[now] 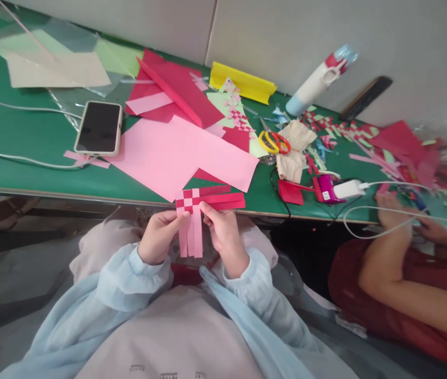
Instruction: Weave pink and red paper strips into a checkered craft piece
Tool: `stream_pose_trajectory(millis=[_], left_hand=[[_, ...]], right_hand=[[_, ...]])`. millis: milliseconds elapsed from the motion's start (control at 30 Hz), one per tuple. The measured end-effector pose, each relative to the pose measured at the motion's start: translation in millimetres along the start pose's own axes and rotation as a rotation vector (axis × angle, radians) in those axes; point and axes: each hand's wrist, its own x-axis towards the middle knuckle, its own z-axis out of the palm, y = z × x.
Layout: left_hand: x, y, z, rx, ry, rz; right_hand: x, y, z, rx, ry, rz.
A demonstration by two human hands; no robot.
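Note:
A woven piece of paper strips, red across and pink hanging down, is held over my lap just in front of the table edge. My left hand pinches its left side where the pink strips hang. My right hand pinches the red strips at the weave's right side. Both hands are closed on the paper. A large pink paper sheet lies on the green table just beyond my hands.
A phone lies left of the pink sheet, with red paper, a yellow folded sheet, scissors, a bottle and a charger on the table. Another person's arms work at the right.

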Motion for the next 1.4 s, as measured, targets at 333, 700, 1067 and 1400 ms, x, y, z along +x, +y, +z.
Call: stream_pose_trajectory(millis=[333, 700, 1067, 1400], left_hand=[[13, 38, 12.2, 0.052, 0.009, 0.105], [13, 37, 14.7, 0.101, -0.046, 0.184], [13, 35, 13.6, 0.136, -0.068, 0.222], [17, 37, 26.1, 0.154, 0.131, 0.368]], right_hand=[[15, -50, 0, -0.158, -0.288, -0.049], [19, -56, 5, 0.087, -0.223, 0.065], [11, -62, 13, 0.152, -0.278, 0.155], [9, -50, 15, 0.030, -0.190, -0.024]])
